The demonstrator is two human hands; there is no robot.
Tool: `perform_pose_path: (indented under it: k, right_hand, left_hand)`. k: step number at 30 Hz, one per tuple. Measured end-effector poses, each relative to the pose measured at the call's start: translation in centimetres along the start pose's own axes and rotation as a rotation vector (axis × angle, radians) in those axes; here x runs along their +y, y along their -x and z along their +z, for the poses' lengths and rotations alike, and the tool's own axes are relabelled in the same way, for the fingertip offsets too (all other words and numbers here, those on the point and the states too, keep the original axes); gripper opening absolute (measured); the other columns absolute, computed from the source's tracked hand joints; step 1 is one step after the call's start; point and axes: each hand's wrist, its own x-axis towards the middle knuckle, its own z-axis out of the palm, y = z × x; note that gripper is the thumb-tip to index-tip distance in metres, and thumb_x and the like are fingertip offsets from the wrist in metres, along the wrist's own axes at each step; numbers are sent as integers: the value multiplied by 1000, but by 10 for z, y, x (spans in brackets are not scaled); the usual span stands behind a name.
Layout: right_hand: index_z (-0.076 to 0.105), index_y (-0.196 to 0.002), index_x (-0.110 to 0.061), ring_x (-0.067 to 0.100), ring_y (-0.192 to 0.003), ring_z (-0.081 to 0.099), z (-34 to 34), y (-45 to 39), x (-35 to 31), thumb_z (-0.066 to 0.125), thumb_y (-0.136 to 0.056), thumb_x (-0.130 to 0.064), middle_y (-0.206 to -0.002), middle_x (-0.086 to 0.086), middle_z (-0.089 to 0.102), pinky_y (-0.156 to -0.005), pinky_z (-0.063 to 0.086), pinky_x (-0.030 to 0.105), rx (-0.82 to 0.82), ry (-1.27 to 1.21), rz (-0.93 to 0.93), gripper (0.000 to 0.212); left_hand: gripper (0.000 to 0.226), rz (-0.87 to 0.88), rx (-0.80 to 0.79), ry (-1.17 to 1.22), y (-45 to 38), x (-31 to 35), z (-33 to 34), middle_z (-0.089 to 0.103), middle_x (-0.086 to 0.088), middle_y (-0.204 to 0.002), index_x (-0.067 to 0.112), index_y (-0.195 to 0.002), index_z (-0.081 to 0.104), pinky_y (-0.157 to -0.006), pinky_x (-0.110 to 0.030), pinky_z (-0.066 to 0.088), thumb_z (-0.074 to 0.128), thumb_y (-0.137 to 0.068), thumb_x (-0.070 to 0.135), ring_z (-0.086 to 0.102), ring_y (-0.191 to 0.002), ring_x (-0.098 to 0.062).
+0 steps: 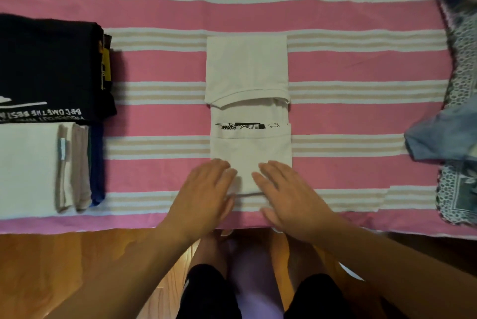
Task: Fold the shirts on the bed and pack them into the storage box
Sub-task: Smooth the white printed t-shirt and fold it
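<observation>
A white shirt [247, 70] lies folded into a long narrow strip on the middle of the bed, its far and near ends turned over toward the middle, with a black print showing between them. My left hand [206, 192] and my right hand [286, 192] lie flat, fingers straight, on the strip's near end by the bed's edge. At the left sits a stack of folded shirts: a black one [49, 65] with white lettering on top at the back, and a white one [25, 166] in front with grey and blue folded edges beside it. No storage box is in view.
The bed carries a pink cover [361, 65] with white and beige stripes. At the right lie a crumpled blue garment [438, 137] and a patterned blue-and-white cloth [462, 60]. Wooden floor [77, 267] and my legs show below the bed's edge.
</observation>
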Motion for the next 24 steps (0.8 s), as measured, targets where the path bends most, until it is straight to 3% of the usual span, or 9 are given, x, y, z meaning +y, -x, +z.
perform_pose_path:
  k: [4, 8, 10, 13, 16, 18, 20, 22, 24]
  right_hand:
    - [24, -157, -2, 41, -152, 15, 17, -6, 21, 47, -90, -16, -164, 24, 16, -123, 17, 53, -140, 208, 41, 72]
    - [39, -147, 8, 45, -143, 35, 18, -27, 28, 18, -89, -5, -153, 32, 35, -117, 32, 55, -190, 295, 34, 63]
    - [55, -136, 7, 42, -130, 54, 11, -23, 25, 32, -88, -9, -141, 29, 53, -108, 45, 52, -213, 234, 49, 56]
    - [61, -134, -12, 29, -118, 64, -16, -6, 19, 71, -77, -19, -134, 11, 64, -99, 53, 40, -332, 33, -26, 58]
    - [64, -115, -28, 17, -109, 58, -62, 8, 12, 53, -83, -19, -116, -7, 64, -93, 46, 35, -590, -418, 98, 35]
    - [61, -102, -35, 12, -98, 57, -85, 0, 16, 51, -83, -19, -103, -13, 61, -82, 42, 30, -440, -613, 236, 26]
    - [59, -115, -34, 7, -92, 58, -99, -21, 30, 58, -90, -10, -105, -15, 60, -76, 42, 21, -179, -714, 402, 34]
    - [58, -117, -29, 1, -83, 57, -104, -51, 44, 58, -91, -4, -99, -14, 61, -67, 43, 14, 30, -808, 539, 36]
    - [57, -115, -28, 8, -77, 60, -100, -80, 56, 55, -92, -6, -95, -6, 63, -65, 47, 22, 125, -896, 641, 32]
  left_hand:
    - [60, 141, -194, -287, -12, -7, 28, 50, -23, -148, -1, -145, 49, -113, -52, 40, 36, -88, 13, 47, -140, -40]
    - [48, 159, -190, -466, -37, -2, 32, 59, -30, -132, -7, -132, 57, -105, -55, 47, 31, -93, 4, 59, -122, -44]
    - [34, 152, -165, -377, -36, 5, 20, 69, -22, -113, -1, -115, 66, -98, -47, 52, 51, -85, 2, 67, -102, -38]
    - [36, 37, -382, -108, -16, 16, -12, 69, -2, -88, 18, -101, 66, -68, -36, 54, 67, -68, 2, 65, -75, -26]
    - [29, -221, -519, 351, 7, 22, -53, 67, 6, -97, 25, -101, 66, -76, -36, 52, 55, -76, 15, 63, -90, -19]
    - [30, -353, -358, 521, 0, 19, -74, 67, 9, -103, 25, -108, 67, -79, -28, 51, 59, -84, 11, 63, -94, -14]
    - [33, -550, -157, 695, -24, 6, -83, 66, 10, -107, 27, -117, 63, -67, -17, 50, 62, -91, 8, 66, -91, -15]
    - [31, -739, -22, 914, -56, -9, -81, 66, 5, -114, 31, -122, 59, -69, -24, 56, 64, -97, 13, 69, -94, -16]
    - [33, -837, 85, 1048, -85, -22, -72, 65, 1, -122, 33, -127, 57, -83, -40, 60, 66, -98, 20, 68, -101, -19]
